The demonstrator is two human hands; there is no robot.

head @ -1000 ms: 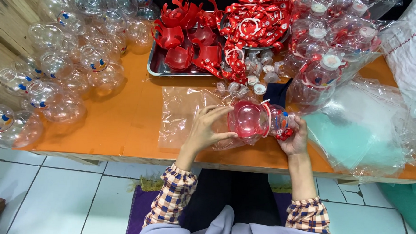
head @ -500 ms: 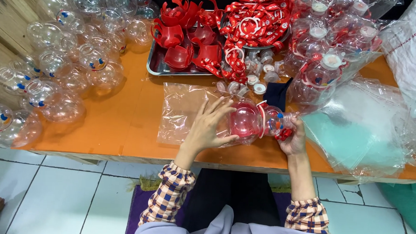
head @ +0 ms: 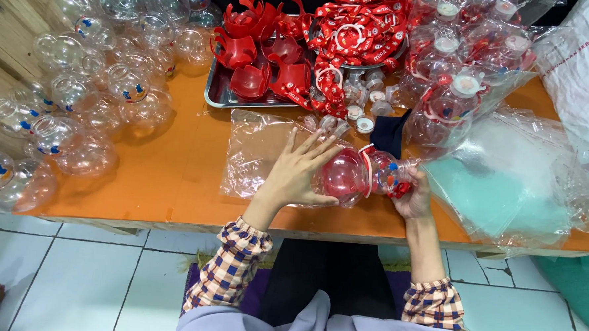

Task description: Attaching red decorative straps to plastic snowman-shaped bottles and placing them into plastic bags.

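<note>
A clear round plastic bottle with a red base and red strap (head: pixel 350 176) lies on its side inside a thin clear plastic bag (head: pixel 258 154) near the front edge of the orange table (head: pixel 174 187). My left hand (head: pixel 299 173) rests flat against the bottle's red end, fingers spread. My right hand (head: pixel 411 194) grips the bottle's neck end through the bag.
Several empty clear round bottles (head: pixel 79 90) are piled at the left. A metal tray (head: pixel 213 96) of red plastic bases and red straps (head: pixel 353 29) stands at the back. Bagged bottles (head: pixel 464 67) and loose clear bags (head: pixel 519 175) lie at the right. White caps (head: pixel 364 122) sit mid-table.
My left hand opened from a curled grip on the bottle to a flat, spread palm against its red end. The right hand stayed on the neck end.
</note>
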